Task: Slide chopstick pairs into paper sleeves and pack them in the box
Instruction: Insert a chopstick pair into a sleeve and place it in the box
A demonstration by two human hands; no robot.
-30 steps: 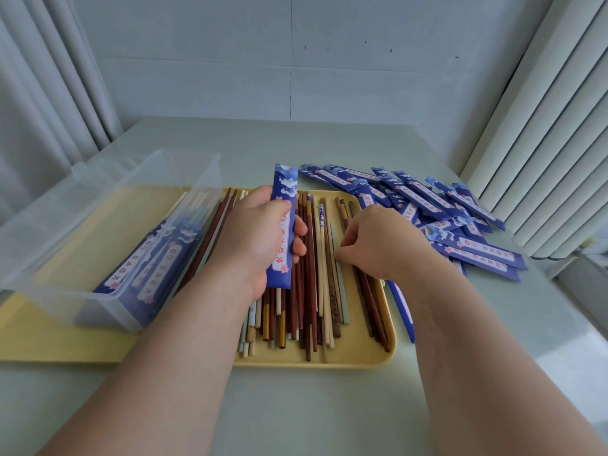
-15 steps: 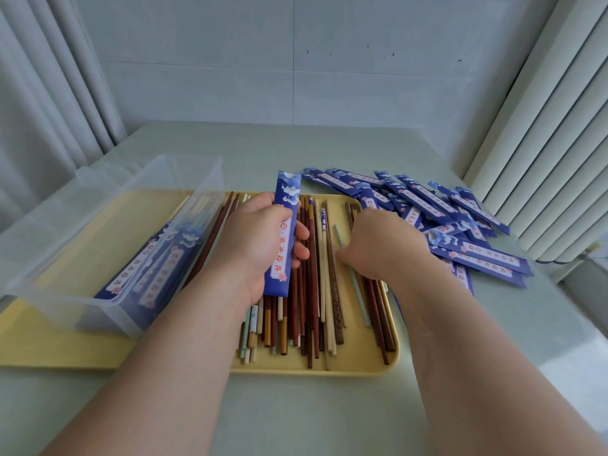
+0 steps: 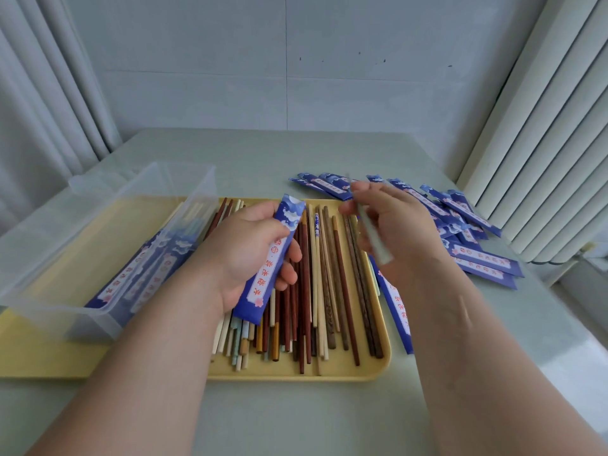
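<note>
Left hand: I see it [image 3: 250, 255] over the middle of the tray, fingers and thumb clamped round one blue paper sleeve [image 3: 273, 261], whose notched end points to 12 o'clock.
Right hand: it [image 3: 394, 232] is raised at 3 o'clock of the left, fingertips pinching a pale green chopstick [image 3: 371, 232]. It is blurred, so I cannot tell whether it is one stick or two.
Loose chopsticks: brown, red and cream ones [image 3: 329, 291] lie side by side on the yellow tray [image 3: 296, 370], running from 12 to 6 o'clock.
Box: clear plastic [image 3: 98, 245], on the tray's 9 o'clock end, with filled sleeves [image 3: 131, 281] lying inside.
Spare sleeves: a blue heap [image 3: 460, 225] sits on the table at 2 o'clock of the tray. One single sleeve [image 3: 396, 307] lies along the tray's 3 o'clock edge.
Surface: a pale grey-green table [image 3: 296, 416], smooth, with a bright sheen at 4 o'clock.
Room: a grey panelled wall [image 3: 286, 77] at 12 o'clock, pale curtains [image 3: 39, 93] at 10 o'clock, and cream blinds [image 3: 543, 126] at 2 o'clock.
</note>
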